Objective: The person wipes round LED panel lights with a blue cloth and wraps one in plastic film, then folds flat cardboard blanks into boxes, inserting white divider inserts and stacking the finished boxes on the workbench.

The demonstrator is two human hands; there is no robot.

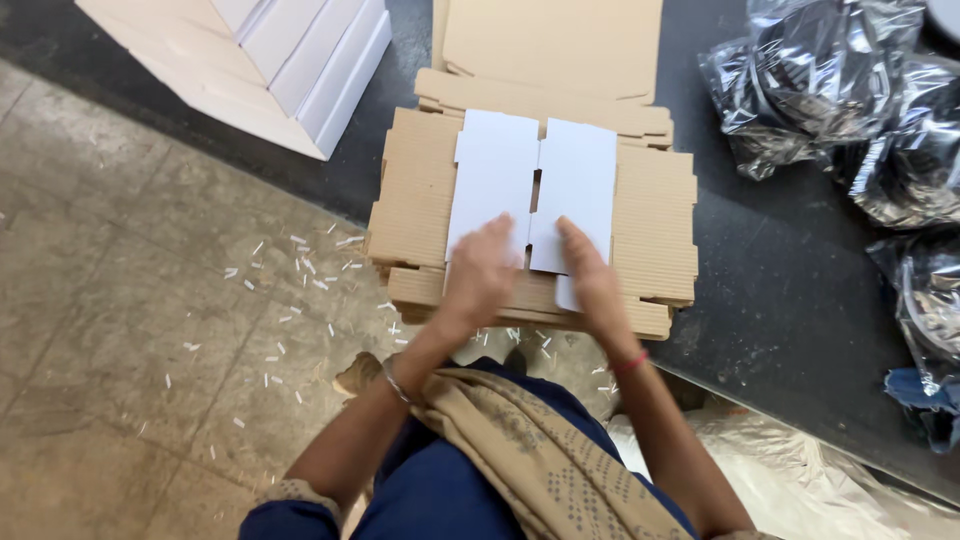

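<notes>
Two white card inserts lie side by side on a stack of flat corrugated cardboard blanks (650,225), which sits at the edge of a dark worktop (780,290). The left hand (480,270) rests palm down on the lower end of the left white insert (490,175), fingers stretched out flat and pressing rather than gripping. The right hand (592,278) lies on the lower end of the right white insert (578,185), fingers extended and together, flat on the card; nothing is clasped in either hand. The two inserts nearly touch along a narrow gap down the middle.

Beyond the stack, one larger flat cardboard sheet (550,40) lies on the worktop. To the right, several crinkled clear plastic bags (830,90) hold dark contents; an exact count is not clear. At upper left stands a pile of white flat boxes (290,60). Many small white paper scraps (300,265) are scattered over the stone floor (120,330).
</notes>
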